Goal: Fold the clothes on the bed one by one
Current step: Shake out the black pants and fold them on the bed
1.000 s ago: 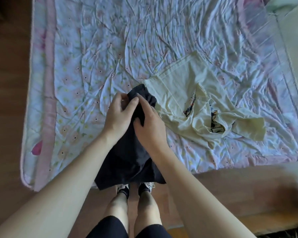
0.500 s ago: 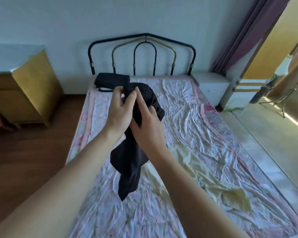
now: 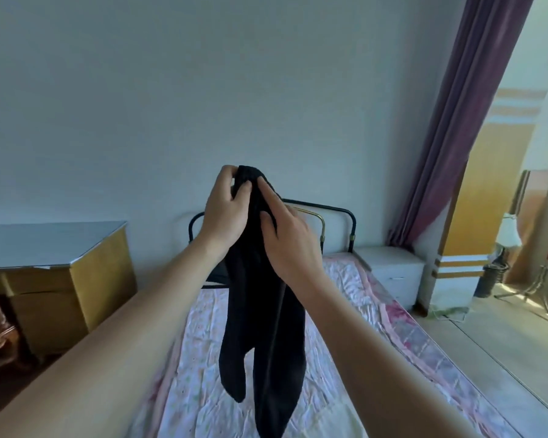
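Observation:
A black garment (image 3: 263, 327) hangs in the air above the bed (image 3: 354, 298), bunched at its top and trailing down in two long dark lobes. My left hand (image 3: 225, 210) grips the bunched top edge from the left, fingers curled over it. My right hand (image 3: 285, 238) holds the same top part from the right, thumb and fingers pinching the cloth. The pale yellow shirt seen earlier lies below the frame, apart from a pale patch (image 3: 329, 429) at the bottom edge.
A black and brass metal headboard (image 3: 332, 216) stands at the far end of the bed. A yellow desk (image 3: 57, 267) is at the left, a white nightstand (image 3: 392, 273) at the right. A purple curtain (image 3: 465, 121) hangs beyond it.
Both hands have lifted the black garment from low over the bed to well above it. My view has tilted up from the mattress to the wall.

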